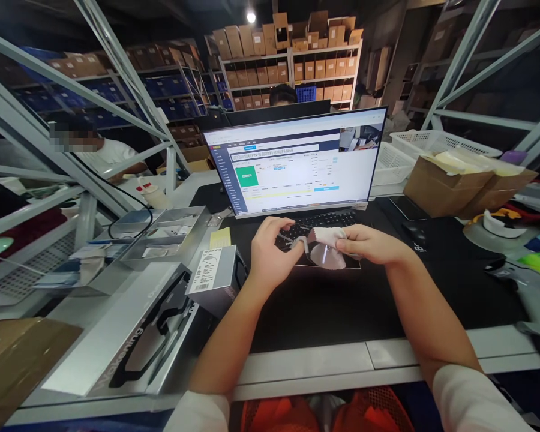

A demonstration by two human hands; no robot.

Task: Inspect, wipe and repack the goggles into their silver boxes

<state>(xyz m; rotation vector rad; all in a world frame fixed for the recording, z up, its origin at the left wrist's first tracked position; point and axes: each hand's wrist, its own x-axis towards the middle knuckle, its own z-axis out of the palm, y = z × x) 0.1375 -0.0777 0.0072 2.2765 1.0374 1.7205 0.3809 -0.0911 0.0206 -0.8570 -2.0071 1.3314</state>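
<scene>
Showing white sleeves [470, 396] nearest the camera, flanking orange-red mesh fabric [378, 411] below the table edge. Working above a black desk mat [333, 318], in front of a lit monitor [297, 165], and passing the left forearm beside a barcode-labelled box [213, 270].

With the right hand [366, 243], pinching a serrated-edged white piece [327, 234] between thumb and fingers, just above a glossy translucent piece [327, 258]; being unable to tell whether joined. With the left hand [272, 249], parting thumb and index finger and bearing a pale strip [302, 243] at the thumb tip; being unable to tell whether gripped by hidden fingers.

Judging by look: handling thin, light, soft material at the serrated-edged white piece, probably creasing or tearing rather than cracking; meeting a slippery, flexible surface at the translucent piece. Preferably gripping flat at the outer right end, clear of the serrations, and pressing lightly.
</scene>
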